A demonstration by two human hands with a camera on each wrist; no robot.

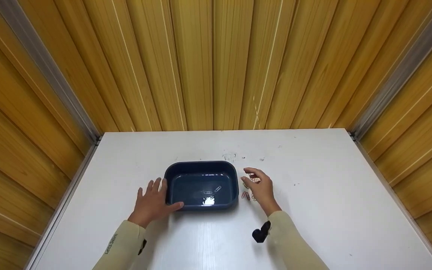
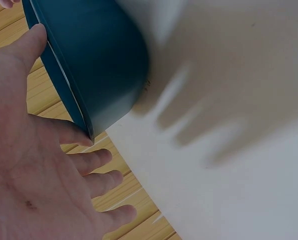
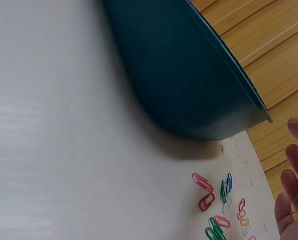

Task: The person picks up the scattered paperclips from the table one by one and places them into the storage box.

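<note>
At the centre of the head view, one blue basin [image 1: 186,187] stands on the white tabletop [image 1: 313,210], two paper clips [image 1: 208,192] lying inside. Left of centre, the left hand [image 1: 151,204] is spread, thumb and forefinger touching the basin's rim. Right of centre, the right hand [image 1: 263,187] hovers, thumb and fingers parted, over the loose clips [image 3: 207,202]; at lower right of the right wrist view these number at least ten, some overlapping.

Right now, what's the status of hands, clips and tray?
Left hand touching blue tray. Right hand near loose paper clips, holding nothing visible. Two clips inside tray. In the way: tray wall only.
</note>
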